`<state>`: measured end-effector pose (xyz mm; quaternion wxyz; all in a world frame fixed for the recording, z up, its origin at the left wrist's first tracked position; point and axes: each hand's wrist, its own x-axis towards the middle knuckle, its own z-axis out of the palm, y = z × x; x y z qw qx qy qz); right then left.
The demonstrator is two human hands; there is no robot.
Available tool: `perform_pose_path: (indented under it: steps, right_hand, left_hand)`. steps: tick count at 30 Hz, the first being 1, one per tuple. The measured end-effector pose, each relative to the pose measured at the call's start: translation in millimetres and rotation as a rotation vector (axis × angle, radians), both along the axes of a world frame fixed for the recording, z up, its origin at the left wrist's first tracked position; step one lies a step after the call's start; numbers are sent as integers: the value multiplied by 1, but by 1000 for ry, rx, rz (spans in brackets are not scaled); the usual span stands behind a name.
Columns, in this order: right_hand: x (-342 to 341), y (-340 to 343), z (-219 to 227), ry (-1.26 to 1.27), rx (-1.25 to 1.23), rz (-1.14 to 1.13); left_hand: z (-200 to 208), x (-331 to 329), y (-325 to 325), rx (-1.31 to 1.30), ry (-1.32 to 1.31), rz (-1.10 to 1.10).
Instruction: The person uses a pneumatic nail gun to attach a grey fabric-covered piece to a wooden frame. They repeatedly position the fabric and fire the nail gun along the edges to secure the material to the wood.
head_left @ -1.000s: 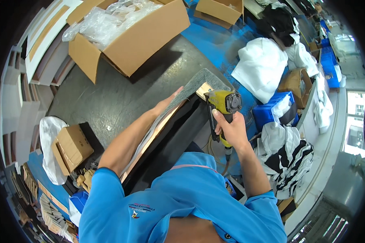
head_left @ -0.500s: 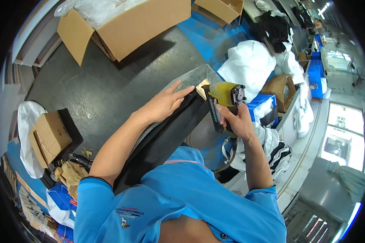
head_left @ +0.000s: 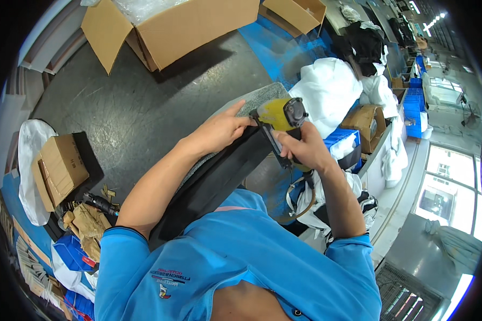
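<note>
A long padded panel, grey fabric (head_left: 260, 98) on its far side and black cloth (head_left: 214, 187) on its near side, lies slanting across my lap and the dark table edge. My left hand (head_left: 218, 131) rests on its upper part, index finger stretched out and another finger against the black cloth's edge. My right hand (head_left: 308, 147) is wrapped round the handle of a yellow and black staple gun (head_left: 276, 113). The gun's nose meets the panel right beside my left fingertips. What lies under the nose is hidden. A hose (head_left: 311, 198) hangs from the handle.
A large open carton (head_left: 198, 29) with clear plastic stands at the back. A small carton (head_left: 61, 171) and a black tool (head_left: 99, 203) lie at the left. White cloth bundles (head_left: 326, 85), a blue crate (head_left: 341, 138) and another carton (head_left: 365, 123) are at the right.
The staple gun has moved left and slightly up, onto the panel beside my left fingers. The pale gold piece seen there before is covered now. My left fingers have drawn back a little.
</note>
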<state>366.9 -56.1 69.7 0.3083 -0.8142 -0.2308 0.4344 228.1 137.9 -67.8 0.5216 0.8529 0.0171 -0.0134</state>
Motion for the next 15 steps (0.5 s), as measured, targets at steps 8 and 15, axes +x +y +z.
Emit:
perform_pose_path:
  steps: [8,15]
  right_hand:
    - [-30,2,-4,-10,71,28]
    - [-48,-5,-5,-22,66,42]
  left_hand:
    - [-7,-14,0,14,-94,-7]
    - [20,-73,6,-118,-49,46]
